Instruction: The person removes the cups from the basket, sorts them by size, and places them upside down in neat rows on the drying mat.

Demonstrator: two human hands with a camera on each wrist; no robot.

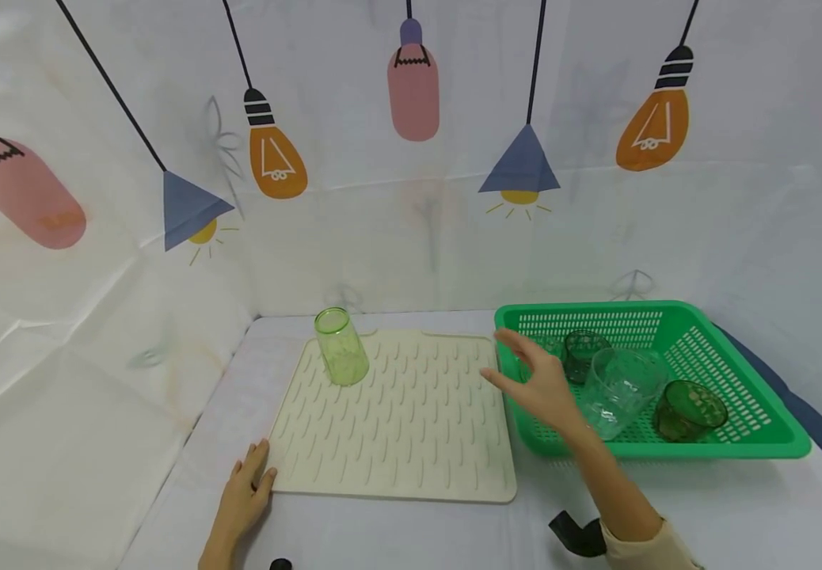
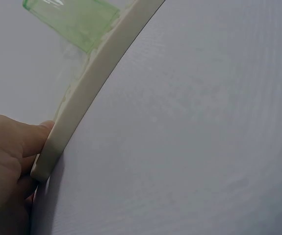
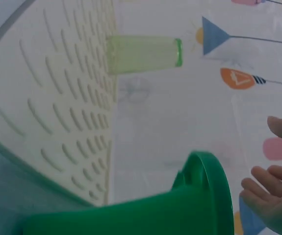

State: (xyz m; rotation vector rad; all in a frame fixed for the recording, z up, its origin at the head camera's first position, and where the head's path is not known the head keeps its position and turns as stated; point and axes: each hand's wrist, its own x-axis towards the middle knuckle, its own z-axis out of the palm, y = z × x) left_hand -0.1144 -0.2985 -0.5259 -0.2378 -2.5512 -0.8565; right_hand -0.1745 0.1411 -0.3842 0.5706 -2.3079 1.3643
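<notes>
A light green drinking glass (image 1: 342,348) stands at the back left of a cream ridged drying mat (image 1: 411,419). My left hand (image 1: 243,491) rests on the table at the mat's front left corner, thumb against its edge; the left wrist view shows the thumb (image 2: 38,139) touching that edge. Over the left rim of a green plastic basket (image 1: 667,450) hovers my right hand (image 1: 542,388), thumb and fingers apart and holding nothing. Inside the basket are a large clear glass (image 1: 618,392), a dark green glass (image 1: 689,412) and a dark small glass (image 1: 582,355); another glass is partly hidden behind the right hand.
The basket stands just right of the mat on a white-covered table (image 1: 454,538). A white sheet printed with lamps and bulbs (image 1: 354,245) hangs behind and at the sides. A black strap (image 1: 578,534) shows at the right wrist.
</notes>
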